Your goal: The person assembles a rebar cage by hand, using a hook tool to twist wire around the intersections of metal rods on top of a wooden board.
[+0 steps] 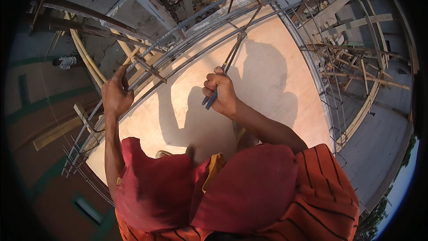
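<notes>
My right hand [220, 90] is closed round the blue-gripped handles of long steel pincers [230, 58]. Their jaws meet the lower end of a stirrup [253, 17] that crosses the long reinforcing bars [205, 27]. To the left, my left hand [117, 93] has its fingers curled over the same bar cage, gripping a steel bar [141, 60]. Just right of that hand, a short rusty stirrup end [154, 71] sticks out across the bars. Whether the jaws hold tie wire is too small to tell.
A pale board deck [307, 120] lies beneath the cage, with my shadow on it. Another bar cage [327, 102] runs along the right edge. Bamboo poles [82, 53] and a concrete beam [147, 4] stand beyond the left edge. A person [67, 62] is far below at left.
</notes>
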Tool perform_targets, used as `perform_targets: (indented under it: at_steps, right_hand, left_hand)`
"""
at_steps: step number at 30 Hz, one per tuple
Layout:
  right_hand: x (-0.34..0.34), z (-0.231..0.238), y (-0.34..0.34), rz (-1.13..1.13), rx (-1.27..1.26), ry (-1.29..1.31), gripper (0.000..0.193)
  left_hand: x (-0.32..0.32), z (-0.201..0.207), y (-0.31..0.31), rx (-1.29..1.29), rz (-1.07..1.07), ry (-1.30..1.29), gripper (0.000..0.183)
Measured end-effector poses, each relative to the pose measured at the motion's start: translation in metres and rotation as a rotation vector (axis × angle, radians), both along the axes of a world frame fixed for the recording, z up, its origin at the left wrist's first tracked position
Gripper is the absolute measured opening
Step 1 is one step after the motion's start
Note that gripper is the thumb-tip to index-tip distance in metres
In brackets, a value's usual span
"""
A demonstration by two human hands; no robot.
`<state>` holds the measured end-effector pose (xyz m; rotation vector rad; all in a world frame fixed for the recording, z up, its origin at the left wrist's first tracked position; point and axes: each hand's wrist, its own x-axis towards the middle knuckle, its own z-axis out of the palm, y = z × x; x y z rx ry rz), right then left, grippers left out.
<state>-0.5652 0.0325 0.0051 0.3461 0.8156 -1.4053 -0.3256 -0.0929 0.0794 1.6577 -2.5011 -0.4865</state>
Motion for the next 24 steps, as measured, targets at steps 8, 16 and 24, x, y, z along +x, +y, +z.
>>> perform_targets:
  at_steps: [8,16,24]
  right_hand:
    - [-0.034,-0.044,0.040,0.272,-0.047,0.142,0.023]
    - [-0.143,-0.028,0.068,1.076,0.148,1.319,0.046]
    - [-0.156,-0.011,0.068,0.880,-0.037,0.642,0.060]
  left_hand:
    - [0.005,0.003,-0.001,0.061,-0.012,0.011,0.063]
    - [0.003,0.005,0.003,0.034,-0.002,-0.029,0.063]
    - [0.004,0.005,0.000,0.032,-0.024,-0.024,0.061]
